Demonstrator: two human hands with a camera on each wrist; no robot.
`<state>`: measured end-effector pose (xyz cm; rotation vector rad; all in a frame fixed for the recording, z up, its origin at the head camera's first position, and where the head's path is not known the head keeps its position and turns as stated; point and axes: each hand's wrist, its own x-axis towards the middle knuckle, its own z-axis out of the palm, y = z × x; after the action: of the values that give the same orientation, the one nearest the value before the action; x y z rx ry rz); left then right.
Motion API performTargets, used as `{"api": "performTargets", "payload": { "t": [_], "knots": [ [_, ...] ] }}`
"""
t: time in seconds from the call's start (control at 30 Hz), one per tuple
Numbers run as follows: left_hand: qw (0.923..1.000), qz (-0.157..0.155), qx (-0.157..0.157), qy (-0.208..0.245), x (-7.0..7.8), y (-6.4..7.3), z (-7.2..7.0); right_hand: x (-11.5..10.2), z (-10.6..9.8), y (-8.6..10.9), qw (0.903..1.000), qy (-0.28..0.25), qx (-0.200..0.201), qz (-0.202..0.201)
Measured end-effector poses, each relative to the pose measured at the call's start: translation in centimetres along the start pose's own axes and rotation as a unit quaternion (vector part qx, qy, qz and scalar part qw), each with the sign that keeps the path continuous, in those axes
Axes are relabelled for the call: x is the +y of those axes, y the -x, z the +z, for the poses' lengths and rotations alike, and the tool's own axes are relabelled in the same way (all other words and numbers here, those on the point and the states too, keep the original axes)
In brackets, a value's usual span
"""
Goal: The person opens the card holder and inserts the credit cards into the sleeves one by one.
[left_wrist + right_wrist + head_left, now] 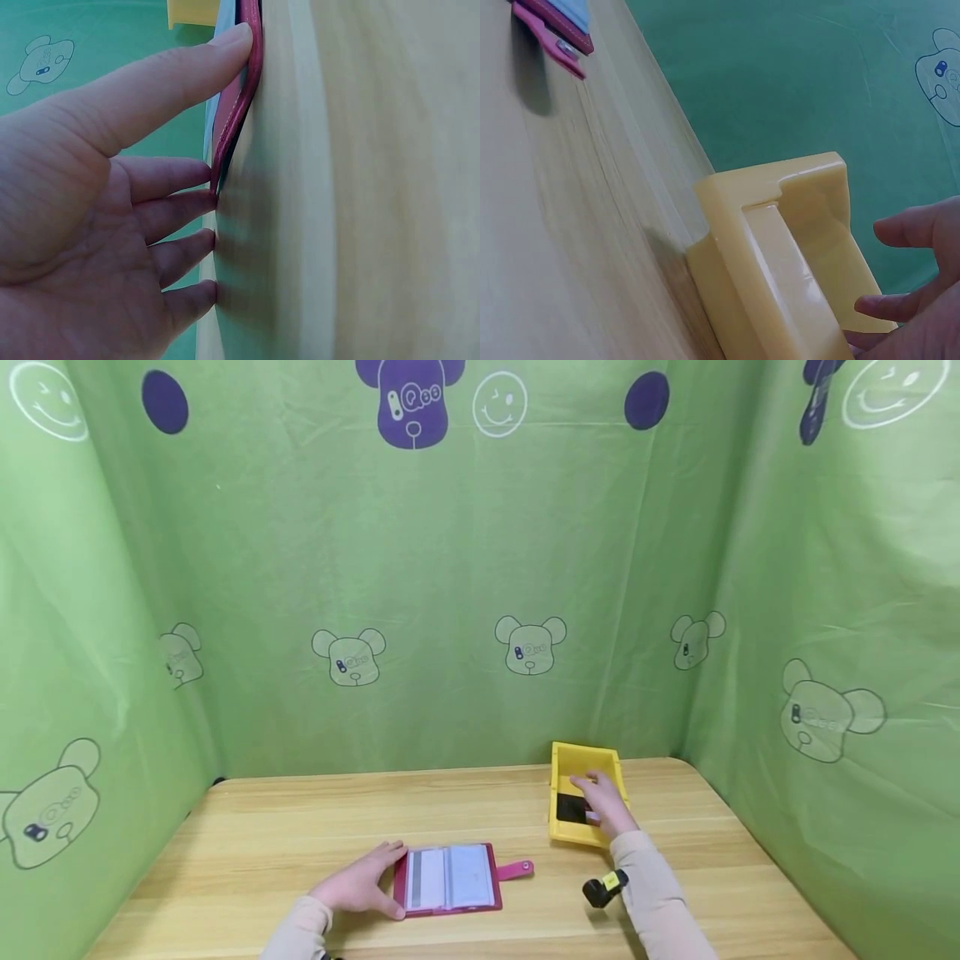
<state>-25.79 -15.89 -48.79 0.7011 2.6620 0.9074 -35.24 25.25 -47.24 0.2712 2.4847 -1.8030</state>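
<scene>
A dark pink card holder (pixel 498 893) lies spread on the table, its clear sleeves showing and its snap strap (pixel 515 870) pointing right. My left hand (pixel 363 878) rests at its left side with fingers fairly straight. In the left wrist view the thumb touches the cover's edge (pixel 255 67), and the fingertips meet the table and the cover's corner. My right hand (pixel 609 806) reaches into a yellow bin (pixel 586 755), thumb and fingers spread apart. Beneath it inside the bin lies a flat black piece (pixel 572 808). A small pinkish piece beside that is partly hidden by the hand.
The bin stands near the back right of the wooden table (pixel 300 818). Green printed curtains (pixel 450 543) enclose the table at the back and both sides. A black wrist camera with a yellow label (pixel 606 888) sticks out from the right sleeve.
</scene>
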Motion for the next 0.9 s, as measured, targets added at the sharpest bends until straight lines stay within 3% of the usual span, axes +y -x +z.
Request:
{"api": "performTargets", "payload": {
  "t": [0.23, 0.47, 0.9],
  "knots": [
    [1.0, 0.002, 0.0, 0.0, -0.14, -0.04, 0.07, 0.02, 0.19, 0.2, 0.9996, -0.02, 0.019, -0.009],
    [1.0, 0.001, 0.0, 0.005, -0.23, -0.05, 0.06, -0.19, 0.52, 0.03, 0.9974, 0.009, 0.06, -0.039],
    [1.0, -0.003, 0.001, 0.004, -0.05, 0.0, 0.01, 0.11, 0.49, -0.23, 0.9988, 0.04, 0.008, -0.027]
  ]
}}
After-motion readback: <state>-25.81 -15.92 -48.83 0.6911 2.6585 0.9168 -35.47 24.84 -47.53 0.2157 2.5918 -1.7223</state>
